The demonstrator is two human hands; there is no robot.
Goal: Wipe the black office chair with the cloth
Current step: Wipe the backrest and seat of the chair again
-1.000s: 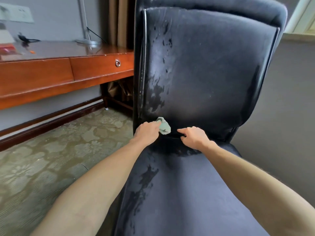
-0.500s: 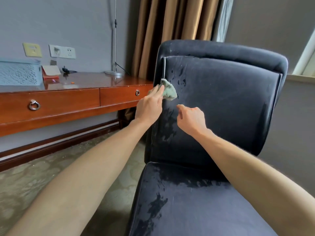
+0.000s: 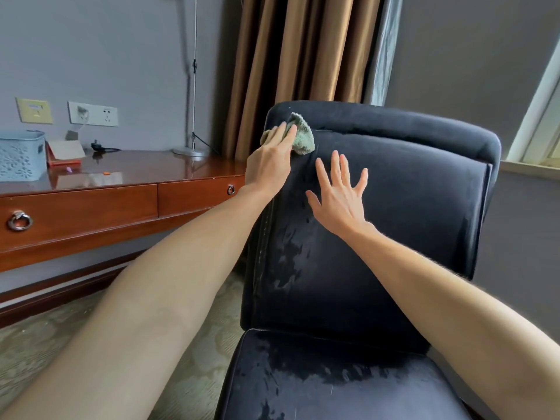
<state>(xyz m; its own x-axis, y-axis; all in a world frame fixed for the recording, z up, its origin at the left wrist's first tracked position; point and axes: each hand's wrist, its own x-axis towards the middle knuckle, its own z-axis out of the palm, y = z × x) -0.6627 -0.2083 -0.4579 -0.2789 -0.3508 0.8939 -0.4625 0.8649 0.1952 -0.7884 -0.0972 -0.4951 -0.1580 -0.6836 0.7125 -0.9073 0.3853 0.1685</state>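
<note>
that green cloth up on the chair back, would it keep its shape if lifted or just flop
Probably floppy: the cloth bunches in soft folds under the left hand. Likely light, since it looks small beside that hand. It may drag rather than slip, as its looped pile lies against the napped fabric of the chair.

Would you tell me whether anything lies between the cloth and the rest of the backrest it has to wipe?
Yes: the right hand, fingers spread, is over the backrest just below and right of the cloth, which the left hand presses at the upper left corner. Along the backrest's top nothing visible blocks it.
</note>
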